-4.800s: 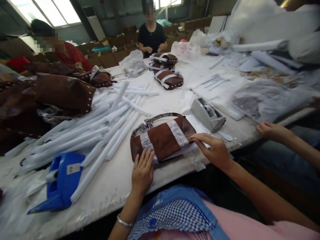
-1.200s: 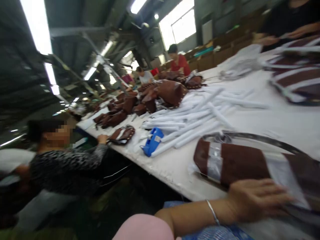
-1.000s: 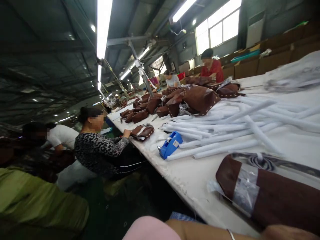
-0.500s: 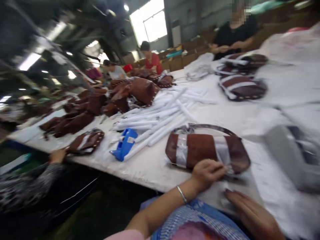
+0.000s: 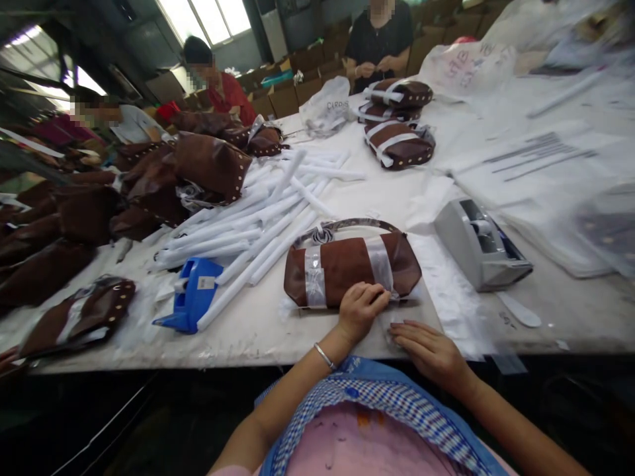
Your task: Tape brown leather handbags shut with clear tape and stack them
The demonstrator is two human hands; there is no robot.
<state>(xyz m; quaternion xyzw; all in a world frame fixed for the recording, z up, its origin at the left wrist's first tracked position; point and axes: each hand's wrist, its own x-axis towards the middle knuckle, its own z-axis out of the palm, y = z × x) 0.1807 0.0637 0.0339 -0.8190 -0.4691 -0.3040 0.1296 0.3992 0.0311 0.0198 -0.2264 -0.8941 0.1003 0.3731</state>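
Handbag (image 5: 347, 268) against curled left hand (image 5: 360, 309), straight-fingered right hand (image 5: 432, 352) nearby, both grips unclear

workshop, long white worktable (image 5: 262, 340), piled brown bags (image 5: 211, 165), tape dispenser (image 5: 454, 244), cardboard boxes (image 5: 284, 100), co-workers (image 5: 231, 96) around

- From my end I see a bright window (image 5: 208, 21) high at the back.
- Beside it, a pale upright panel (image 5: 274, 34) stands before a dim wall (image 5: 317, 23).
- Cardboard boxes (image 5: 285, 101) line the back.
- The white-topped table (image 5: 268, 337) drops into deep shadow at its near edge.
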